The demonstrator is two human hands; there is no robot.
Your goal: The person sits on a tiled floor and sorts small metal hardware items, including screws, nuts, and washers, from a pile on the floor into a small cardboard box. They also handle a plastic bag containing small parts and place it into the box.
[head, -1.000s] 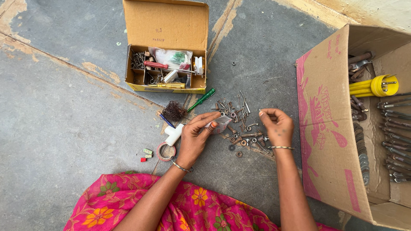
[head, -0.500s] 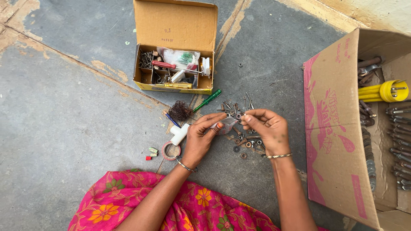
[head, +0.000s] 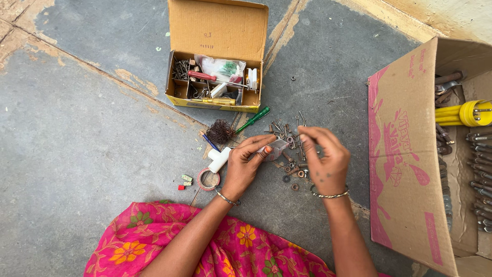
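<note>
At frame centre, the left hand pinches a small clear plastic pouch: light, floppy, best gripped at its rim. The right hand, fingertips together, hovers over scattered rusty screws and washers.

Floor: grey stone, tan worn patches.
Small box: plain brown card, yellow lower edge.
Screwdrivers: green, red, yellow handles.
Large box: brown card, pink print.
Plug: yellow.
Pipe fitting: white.
Garment: pink, with orange and yellow flowers and green leaves.
Scattered hardware: rust-brown and grey.
</note>
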